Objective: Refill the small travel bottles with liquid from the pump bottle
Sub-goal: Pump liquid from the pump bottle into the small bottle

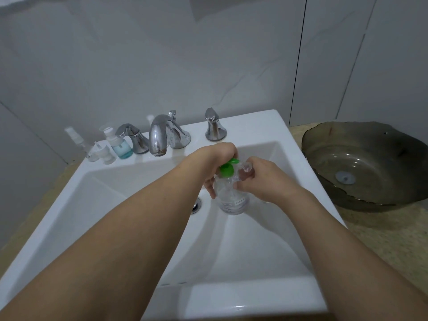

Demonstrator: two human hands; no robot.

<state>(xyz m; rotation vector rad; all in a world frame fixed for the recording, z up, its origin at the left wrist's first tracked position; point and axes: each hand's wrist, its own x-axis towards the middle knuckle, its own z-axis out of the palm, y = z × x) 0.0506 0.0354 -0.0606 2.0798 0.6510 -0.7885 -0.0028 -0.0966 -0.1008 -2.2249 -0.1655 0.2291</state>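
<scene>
Left of the tap [159,135], on the sink's [129,228] back edge, stand little clear travel bottles [102,151], one with blue liquid. In front of the tap, over the bowl, the left hand [216,158] curls on the green pump [228,169] of the see-through pump bottle [231,198]. The right hand [261,179] pinches a small clear bottle [246,169] beside the pump, maybe touching it.

Small bottles [108,147] stand left of the faucet [162,135].

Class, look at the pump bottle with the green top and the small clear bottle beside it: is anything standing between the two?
Nothing visible does. The left hand holds the pump bottle, the right hand holds the small clear bottle right beside the green pump top.
</scene>
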